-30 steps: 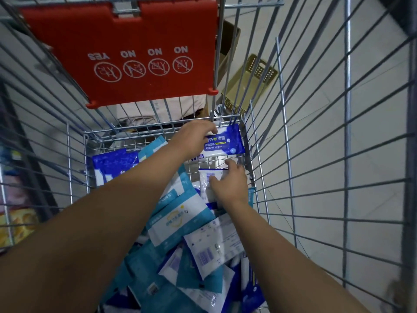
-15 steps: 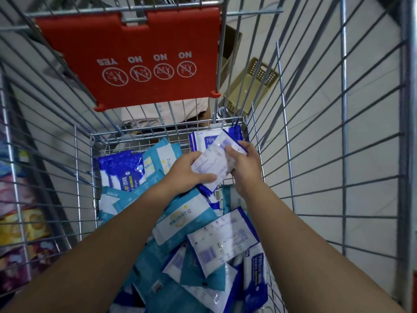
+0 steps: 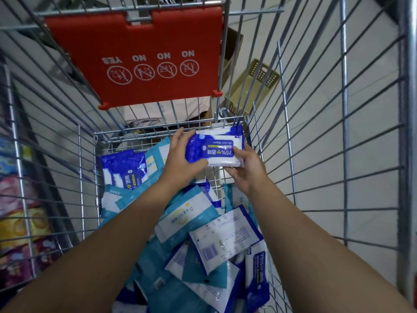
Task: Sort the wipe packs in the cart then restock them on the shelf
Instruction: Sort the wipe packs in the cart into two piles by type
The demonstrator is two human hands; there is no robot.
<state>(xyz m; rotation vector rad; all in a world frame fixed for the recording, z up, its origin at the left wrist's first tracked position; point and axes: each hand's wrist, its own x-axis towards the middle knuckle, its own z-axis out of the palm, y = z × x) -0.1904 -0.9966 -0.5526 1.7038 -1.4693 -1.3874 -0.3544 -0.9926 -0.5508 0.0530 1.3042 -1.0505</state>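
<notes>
Wipe packs [image 3: 203, 245] lie jumbled at six o'clock in the cart [image 3: 344, 132], light-blue and dark-blue ones mixed and overlapping. From that we judge the sorting barely begun and the restocking not yet started. Further in, at twelve o'clock, our left hand [image 3: 180, 162] and right hand [image 3: 248, 171] both grip one dark-blue alcohol wipe pack [image 3: 214, 152], label up. The left curls round its nine o'clock end, and the right pinches its three o'clock end with the thumb on top. The pack is lifted clear of the heap, close to the cart's far wall. At nine o'clock from it a few dark-blue packs [image 3: 123, 168] lean together, perhaps the start of a sorted group. Beyond, the red seat flap [image 3: 140, 37] hangs, and a beige basket [image 3: 250, 91] sits on the floor outside at one o'clock.
</notes>
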